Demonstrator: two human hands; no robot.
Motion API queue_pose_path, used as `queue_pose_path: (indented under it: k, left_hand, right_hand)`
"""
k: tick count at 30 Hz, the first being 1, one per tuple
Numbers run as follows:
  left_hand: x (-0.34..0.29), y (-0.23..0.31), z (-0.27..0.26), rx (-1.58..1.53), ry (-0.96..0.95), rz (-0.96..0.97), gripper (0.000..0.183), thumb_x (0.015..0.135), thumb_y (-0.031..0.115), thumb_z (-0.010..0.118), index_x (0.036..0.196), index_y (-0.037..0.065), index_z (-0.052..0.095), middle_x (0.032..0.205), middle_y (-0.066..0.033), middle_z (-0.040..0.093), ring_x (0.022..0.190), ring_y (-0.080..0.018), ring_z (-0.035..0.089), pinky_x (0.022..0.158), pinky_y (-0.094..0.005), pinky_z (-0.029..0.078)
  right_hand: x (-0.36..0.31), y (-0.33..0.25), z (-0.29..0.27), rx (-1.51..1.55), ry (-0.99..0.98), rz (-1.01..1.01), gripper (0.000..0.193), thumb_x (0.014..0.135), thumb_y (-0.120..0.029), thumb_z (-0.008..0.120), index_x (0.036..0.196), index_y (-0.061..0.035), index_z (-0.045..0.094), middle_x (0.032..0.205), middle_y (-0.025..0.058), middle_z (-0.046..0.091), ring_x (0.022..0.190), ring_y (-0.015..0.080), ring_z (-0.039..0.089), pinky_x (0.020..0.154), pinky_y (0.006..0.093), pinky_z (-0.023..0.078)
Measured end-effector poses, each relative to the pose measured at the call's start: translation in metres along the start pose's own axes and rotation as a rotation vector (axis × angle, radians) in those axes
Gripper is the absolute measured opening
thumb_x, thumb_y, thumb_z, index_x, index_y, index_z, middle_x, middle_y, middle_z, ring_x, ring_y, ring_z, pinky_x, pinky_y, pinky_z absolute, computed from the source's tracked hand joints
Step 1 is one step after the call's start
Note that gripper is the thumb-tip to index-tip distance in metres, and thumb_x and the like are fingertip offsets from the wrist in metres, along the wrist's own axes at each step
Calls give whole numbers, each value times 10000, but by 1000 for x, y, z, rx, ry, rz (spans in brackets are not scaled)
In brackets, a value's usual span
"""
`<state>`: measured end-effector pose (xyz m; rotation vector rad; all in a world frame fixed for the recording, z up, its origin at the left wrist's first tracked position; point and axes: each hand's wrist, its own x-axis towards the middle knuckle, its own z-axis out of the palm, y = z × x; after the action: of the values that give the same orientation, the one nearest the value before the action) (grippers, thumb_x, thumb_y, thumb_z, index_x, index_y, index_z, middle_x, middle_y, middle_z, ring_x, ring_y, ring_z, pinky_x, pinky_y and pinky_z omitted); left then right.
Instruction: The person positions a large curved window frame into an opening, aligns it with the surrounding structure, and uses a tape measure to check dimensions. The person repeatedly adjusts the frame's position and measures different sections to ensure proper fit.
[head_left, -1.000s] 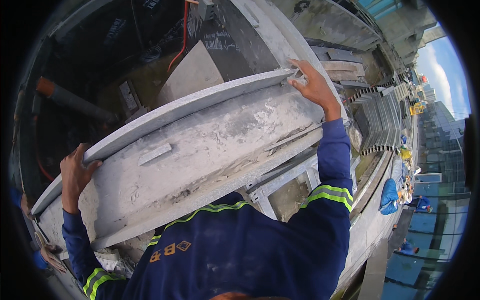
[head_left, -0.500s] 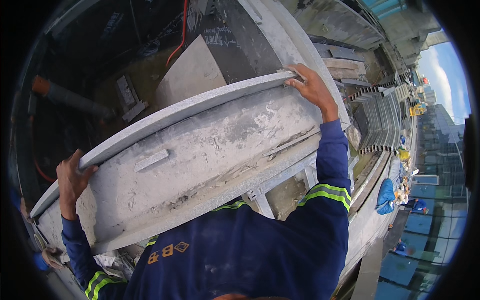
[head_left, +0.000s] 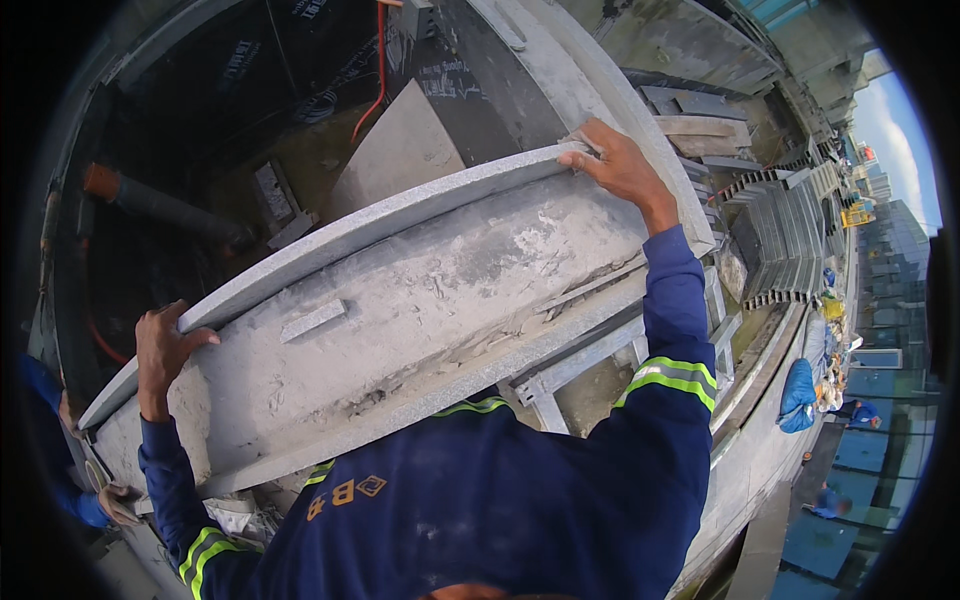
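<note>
A long grey stone slab (head_left: 420, 300), crusted with dried mortar, stands on edge across the middle of the view, tilted against my chest. My left hand (head_left: 165, 345) grips its upper edge near the lower-left end. My right hand (head_left: 620, 165) clasps the same edge at the upper-right end. Both arms wear dark blue sleeves with yellow reflective bands. A small raised block (head_left: 312, 320) sits on the slab's face.
Behind the slab lies a dark pit with a red hose (head_left: 375, 70), a pipe (head_left: 150, 200) and a pale panel (head_left: 395, 155). A metal frame (head_left: 570, 370) stands under the slab. Stacked panels (head_left: 780, 245) lie right. Another person's hand (head_left: 115, 500) shows at lower left, with a drop-off to the right.
The slab has tipped slightly and shifted toward the left, and my left hand moved lower along its edge. My right hand keeps its hold.
</note>
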<state>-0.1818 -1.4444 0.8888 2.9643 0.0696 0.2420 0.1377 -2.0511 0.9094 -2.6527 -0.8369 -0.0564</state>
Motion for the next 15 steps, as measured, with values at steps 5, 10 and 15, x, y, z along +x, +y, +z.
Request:
queue_pose_path:
  k: [5, 10, 15]
  left_hand:
    - [4, 5, -7, -13, -124, -166, 709, 552, 472, 984, 986, -41, 759, 795, -222, 722, 743, -385, 713, 748, -427, 548]
    - [-4, -12, -28, -195, -191, -144, 829, 476, 382, 982, 1148, -23, 714, 1046, -211, 735, 956, -391, 717, 880, -438, 561]
    - [-70, -82, -54, -75, -130, -193, 1036, 418, 290, 962, 1364, 36, 622, 1357, -176, 668, 1263, -407, 628, 1107, -497, 495]
  right_hand:
    - [-6, -3, -14, 183, -60, 87, 584, 979, -540, 719, 1316, -64, 685, 1243, 166, 725, 1133, 365, 684, 950, 437, 531]
    - [-47, 25, -40, 81, 98, 233, 585, 1013, -485, 677, 1395, -42, 651, 1345, 234, 695, 1262, 404, 657, 1048, 441, 497]
    - [-91, -3, -60, -31, -40, 409, 577, 1020, -464, 675, 1380, -14, 655, 1232, 224, 719, 1141, 350, 669, 993, 405, 505]
